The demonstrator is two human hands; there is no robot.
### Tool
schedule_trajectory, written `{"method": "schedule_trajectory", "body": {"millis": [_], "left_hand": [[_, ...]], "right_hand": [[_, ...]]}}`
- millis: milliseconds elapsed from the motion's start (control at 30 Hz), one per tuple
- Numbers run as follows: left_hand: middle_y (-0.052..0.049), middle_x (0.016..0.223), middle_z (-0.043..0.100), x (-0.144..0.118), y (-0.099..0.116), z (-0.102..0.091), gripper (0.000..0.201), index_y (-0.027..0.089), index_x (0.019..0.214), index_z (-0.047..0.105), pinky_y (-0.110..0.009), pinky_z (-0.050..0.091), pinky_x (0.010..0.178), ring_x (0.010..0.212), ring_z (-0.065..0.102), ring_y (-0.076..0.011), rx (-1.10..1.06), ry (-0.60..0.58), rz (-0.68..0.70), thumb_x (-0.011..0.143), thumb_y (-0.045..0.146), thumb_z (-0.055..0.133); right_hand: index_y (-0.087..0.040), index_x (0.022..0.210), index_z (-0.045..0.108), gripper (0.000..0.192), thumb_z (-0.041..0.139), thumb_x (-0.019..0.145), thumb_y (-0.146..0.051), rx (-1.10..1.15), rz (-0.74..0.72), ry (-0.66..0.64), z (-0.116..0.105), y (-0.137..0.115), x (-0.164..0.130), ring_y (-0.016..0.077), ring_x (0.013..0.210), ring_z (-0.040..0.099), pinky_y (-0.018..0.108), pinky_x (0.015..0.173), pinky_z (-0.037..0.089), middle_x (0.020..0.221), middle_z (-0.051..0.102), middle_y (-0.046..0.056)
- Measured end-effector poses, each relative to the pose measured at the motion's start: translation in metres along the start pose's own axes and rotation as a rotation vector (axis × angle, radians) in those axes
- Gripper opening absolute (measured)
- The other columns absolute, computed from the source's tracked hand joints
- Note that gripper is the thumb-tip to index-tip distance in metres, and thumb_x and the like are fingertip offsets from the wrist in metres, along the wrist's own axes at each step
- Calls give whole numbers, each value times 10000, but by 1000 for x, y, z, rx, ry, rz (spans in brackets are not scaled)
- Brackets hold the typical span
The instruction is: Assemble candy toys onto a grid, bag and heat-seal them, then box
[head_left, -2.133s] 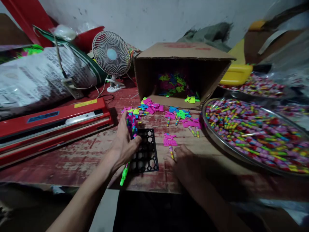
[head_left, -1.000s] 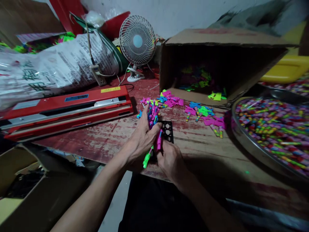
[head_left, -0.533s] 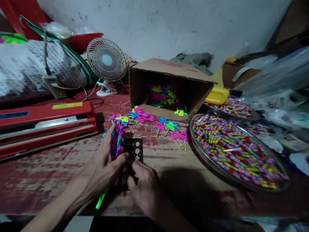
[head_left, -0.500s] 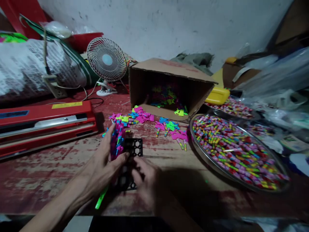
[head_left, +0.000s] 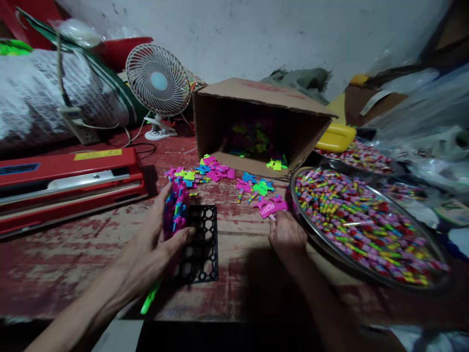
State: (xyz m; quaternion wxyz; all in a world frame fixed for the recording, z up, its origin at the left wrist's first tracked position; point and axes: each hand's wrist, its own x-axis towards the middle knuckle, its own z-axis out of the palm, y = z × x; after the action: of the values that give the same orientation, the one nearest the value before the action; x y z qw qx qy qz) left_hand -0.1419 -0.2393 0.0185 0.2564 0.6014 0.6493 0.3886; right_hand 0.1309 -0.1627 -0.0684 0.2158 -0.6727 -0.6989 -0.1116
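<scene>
My left hand is closed around an upright bunch of pink and blue plastic pieces, at the left side of a black plastic grid with rows of holes. A bright green strip sticks out below this hand. My right hand is to the right, by the metal tray's rim, its fingers pinched at the lower end of a pink comb-like plastic piece. Nearby lie a green piece and more pink and blue pieces, some with small striped sticks attached.
A cardboard box lies on its side, similar pieces inside. On the right stands a round metal tray heaped with small wrapped striped sticks. A red sealing machine and a clip fan are on the left; a yellow scoop-like container is behind.
My right hand has moved from the black grid rightward and forward to the pink piece beside the metal tray. My left hand keeps its hold on the bunch. The view has shifted slightly.
</scene>
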Motion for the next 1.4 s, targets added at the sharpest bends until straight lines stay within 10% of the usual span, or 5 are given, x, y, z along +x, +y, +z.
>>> {"method": "schedule_trajectory", "body": {"millis": [267, 533, 933, 1067, 1400], "left_hand": [[-115, 1568, 234, 1, 7, 0, 998, 122, 1525, 74, -461, 145, 1198, 1439, 224, -318, -58, -73, -68, 724, 359, 620], [-86, 1556, 267, -2, -2, 1, 940, 177, 1526, 86, -490, 153, 1198, 1446, 204, -315, -125, -50, 1, 766, 337, 617], [-85, 1591, 177, -8, 7, -5, 839, 181, 1528, 107, -456, 136, 1206, 1458, 188, -276, -76, -53, -33, 866, 550, 466], [-78, 1604, 111, -11, 2, -1, 984, 190, 1533, 90, -525, 121, 1194, 1470, 95, -327, 62, -54, -11, 761, 590, 550], [-40, 1603, 133, -18, -1, 11, 740, 263, 1530, 117, -542, 128, 1193, 1469, 131, -292, 142, 7, 66, 859, 366, 410]], "right_hand": [[-214, 860, 637, 154, 537, 814, -321, 739, -103, -359, -51, -85, -74, 134, 514, 579, 217, 512, 418, 601, 633, -21], [-197, 723, 614, 169, 572, 830, -322, 982, -88, -364, -37, -127, -95, 131, 523, 572, 219, 523, 433, 587, 614, -19], [-181, 795, 571, 172, 438, 781, -73, 757, -468, -128, -31, -145, -106, 187, 727, 621, 282, 690, 514, 761, 646, 70], [-199, 1197, 547, 463, 495, 749, -91, 760, -406, -164, -29, -147, -121, 192, 988, 620, 277, 884, 499, 1073, 661, 73], [-144, 1174, 578, 324, 388, 946, -274, 302, 54, -134, 2, -50, 36, 239, 969, 631, 341, 834, 487, 1096, 648, 141]]}}
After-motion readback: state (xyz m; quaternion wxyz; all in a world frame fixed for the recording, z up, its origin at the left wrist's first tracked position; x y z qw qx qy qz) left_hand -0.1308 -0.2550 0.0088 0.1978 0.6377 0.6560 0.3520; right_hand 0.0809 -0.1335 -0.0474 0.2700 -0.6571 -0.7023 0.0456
